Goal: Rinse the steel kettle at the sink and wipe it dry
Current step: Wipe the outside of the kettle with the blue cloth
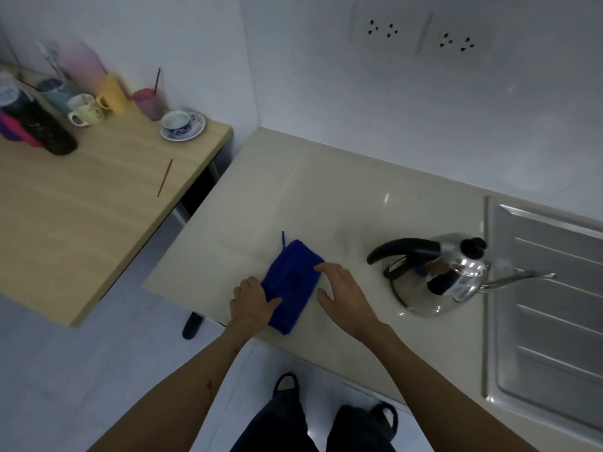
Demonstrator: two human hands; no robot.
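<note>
Where the pale stone counter point(342, 197) meets the white walls, a wooden table point(81, 207) stands off to the left of the fingers, crowded at its far end with mugs point(85, 109), a cup and saucer point(182, 123) and a dark bottle point(39, 125), blurred. A thin stick point(164, 177) lies on it. The left hand point(251, 303) rests on the near left edge of a folded blue cloth point(290, 285), thumb over the fabric, fingers curled on the counter beside it. The right hand point(342, 296) hovers at the cloth's right edge, fingers spread, fingertips touching it. Right of those fingers, apart from them, stands the steel kettle point(447, 278) upright, spout over the sink drainboard point(548, 305). Wall sockets point(421, 32) sit above.
</note>
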